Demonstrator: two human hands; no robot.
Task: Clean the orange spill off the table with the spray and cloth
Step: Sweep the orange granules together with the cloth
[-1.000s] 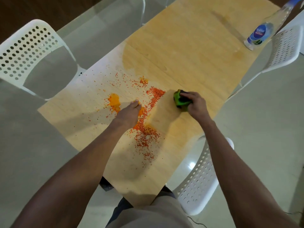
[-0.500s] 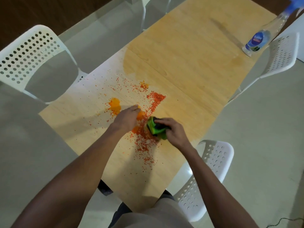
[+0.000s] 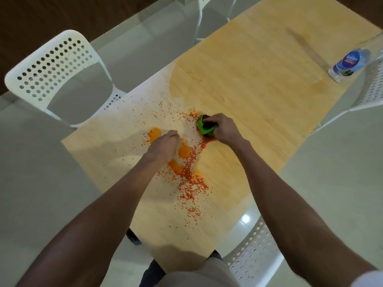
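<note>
An orange spill [image 3: 187, 172] of fine grains and smeared patches spreads over the near half of the wooden table [image 3: 259, 79]. My right hand [image 3: 224, 129] grips a bunched green cloth [image 3: 204, 126] and presses it onto the table at the spill's far right edge. My left hand [image 3: 165, 145] rests on the table in the middle of the spill with its fingers bent down. The spray bottle [image 3: 350, 64], clear with a blue label, stands at the table's far right corner, beyond both hands.
White perforated chairs stand around the table: one at the left [image 3: 56, 77], one at the far right [image 3: 373, 88], one below my right arm [image 3: 255, 257], one at the far end [image 3: 213, 9]. Grey tiled floor surrounds the table.
My right hand swept the cloth toward me through the spill, then moved back out to its far right edge. My left hand stayed on the spill.
</note>
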